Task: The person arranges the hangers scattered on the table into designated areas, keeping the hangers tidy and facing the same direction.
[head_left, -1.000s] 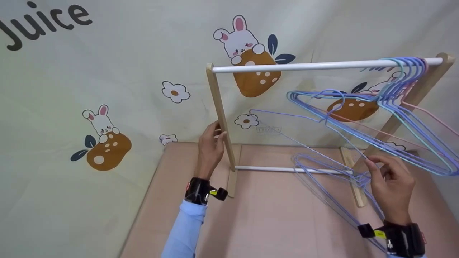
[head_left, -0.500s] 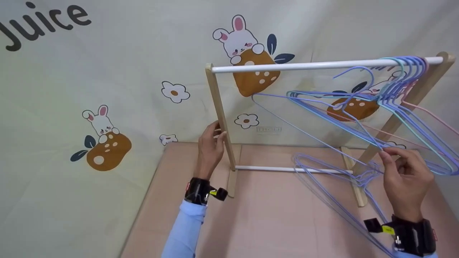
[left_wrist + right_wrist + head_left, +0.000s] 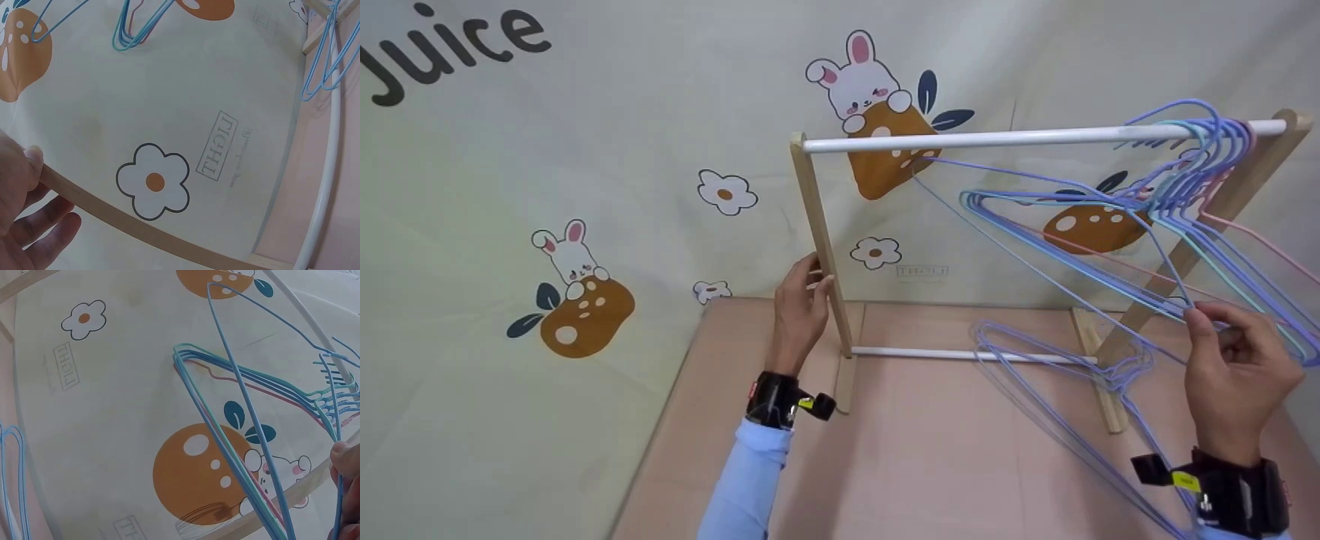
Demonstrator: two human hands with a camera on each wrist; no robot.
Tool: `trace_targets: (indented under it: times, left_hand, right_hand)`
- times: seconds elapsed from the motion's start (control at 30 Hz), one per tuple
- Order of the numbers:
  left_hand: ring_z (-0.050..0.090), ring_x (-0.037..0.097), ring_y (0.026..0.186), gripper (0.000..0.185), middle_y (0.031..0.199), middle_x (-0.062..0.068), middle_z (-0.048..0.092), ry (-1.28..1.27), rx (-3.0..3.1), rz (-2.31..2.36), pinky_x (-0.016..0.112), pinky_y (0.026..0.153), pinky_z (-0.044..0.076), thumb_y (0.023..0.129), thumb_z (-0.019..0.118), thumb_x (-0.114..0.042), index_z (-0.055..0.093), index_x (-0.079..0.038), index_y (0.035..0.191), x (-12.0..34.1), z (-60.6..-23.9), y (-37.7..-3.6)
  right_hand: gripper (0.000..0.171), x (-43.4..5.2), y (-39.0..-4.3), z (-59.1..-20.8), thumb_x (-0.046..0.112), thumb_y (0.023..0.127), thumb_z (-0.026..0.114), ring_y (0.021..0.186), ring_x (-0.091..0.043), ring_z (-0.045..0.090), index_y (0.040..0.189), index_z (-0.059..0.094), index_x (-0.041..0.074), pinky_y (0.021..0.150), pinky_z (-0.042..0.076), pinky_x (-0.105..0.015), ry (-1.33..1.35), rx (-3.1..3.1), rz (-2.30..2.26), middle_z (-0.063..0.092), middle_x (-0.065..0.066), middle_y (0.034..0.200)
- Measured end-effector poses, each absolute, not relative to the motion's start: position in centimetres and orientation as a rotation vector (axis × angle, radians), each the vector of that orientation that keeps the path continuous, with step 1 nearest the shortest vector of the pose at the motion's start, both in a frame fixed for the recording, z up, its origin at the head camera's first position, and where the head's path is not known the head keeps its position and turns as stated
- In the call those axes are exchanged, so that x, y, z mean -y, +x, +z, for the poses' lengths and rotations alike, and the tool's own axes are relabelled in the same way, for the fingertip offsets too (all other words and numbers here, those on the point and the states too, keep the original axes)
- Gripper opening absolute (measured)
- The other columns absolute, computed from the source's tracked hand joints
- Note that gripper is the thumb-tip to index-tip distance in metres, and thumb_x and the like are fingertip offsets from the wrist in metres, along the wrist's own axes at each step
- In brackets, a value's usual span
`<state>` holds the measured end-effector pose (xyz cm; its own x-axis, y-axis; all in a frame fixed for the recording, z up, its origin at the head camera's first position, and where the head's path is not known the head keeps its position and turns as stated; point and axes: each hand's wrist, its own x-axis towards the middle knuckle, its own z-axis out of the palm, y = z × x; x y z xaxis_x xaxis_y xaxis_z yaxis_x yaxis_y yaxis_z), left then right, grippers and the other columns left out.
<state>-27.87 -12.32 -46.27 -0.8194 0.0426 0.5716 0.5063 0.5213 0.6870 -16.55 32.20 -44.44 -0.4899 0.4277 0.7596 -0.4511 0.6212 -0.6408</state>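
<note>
My left hand [image 3: 801, 304] holds the left wooden post [image 3: 812, 199] of a small clothes rack, thumb on one side and fingers on the other. At the right, my right hand [image 3: 1243, 371] pinches a blue-purple wire hanger [image 3: 242, 379] by one side of its frame. This hanger is tilted, and its hook overlaps the white top rail [image 3: 960, 140] in the head view, just left of the hung hooks. Several blue, teal and pink hangers [image 3: 1035, 244] hang bunched at the rail's right end.
More blue-purple hangers [image 3: 997, 352] lie below, overlapping the rack's lower white bar [image 3: 915, 352] and its right foot. The rack stands on a pinkish table [image 3: 945, 442]. Behind it hangs a pale cloth [image 3: 645, 150] printed with rabbits and flowers.
My right hand has moved right, carrying the hanger. Its hook has risen from below the rail to rail height. My left hand has stayed on the post.
</note>
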Motion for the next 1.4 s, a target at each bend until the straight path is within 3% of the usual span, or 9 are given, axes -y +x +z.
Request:
trace_targets:
  times: [0.53,0.8,1.07,1.4]
  left_hand:
    - [0.059,0.014,0.098,0.038,0.114,0.008,0.058,-0.462,2.255,-1.29,0.022,0.077,0.052,0.094,0.056,-0.014,0.05,-0.004,0.13,12.4,-46.3,-27.8]
    - [0.059,0.014,0.099,0.038,0.115,0.008,0.057,-0.461,2.258,-1.295,0.021,0.077,0.052,0.094,0.055,-0.008,0.049,-0.004,0.131,12.4,-46.2,-27.8]
    - [0.059,0.015,0.098,0.038,0.115,0.009,0.057,-0.464,2.264,-1.295,0.022,0.077,0.052,0.094,0.055,-0.008,0.049,-0.003,0.131,12.5,-46.3,-27.8]
    - [0.059,0.015,0.097,0.036,0.113,0.009,0.057,-0.478,2.256,-1.294,0.022,0.076,0.052,0.095,0.054,-0.008,0.049,-0.003,0.13,12.7,-46.4,-27.7]
  right_hand:
    - [0.014,-30.2,-15.3,-42.0,-0.003,0.085,0.065,0.057,-0.003,0.034,0.097,0.067,-0.009,0.051,0.024,-0.01,-0.03,1.852,0.983,0.061,-0.012,0.087]
    - [0.012,-31.4,-16.1,-43.7,-0.006,0.082,0.068,0.052,-0.003,0.035,0.093,0.069,-0.009,0.047,0.025,-0.011,0.043,1.814,1.067,0.063,-0.018,0.088]
    - [0.012,-30.5,-15.5,-43.5,-0.006,0.082,0.068,0.052,-0.003,0.033,0.093,0.068,-0.01,0.047,0.024,-0.011,0.016,1.817,1.064,0.06,-0.014,0.08]
    - [0.013,-30.0,-15.1,-43.5,-0.006,0.082,0.067,0.055,-0.004,0.035,0.094,0.068,-0.01,0.051,0.026,-0.01,-0.029,1.836,1.039,0.059,-0.012,0.085]
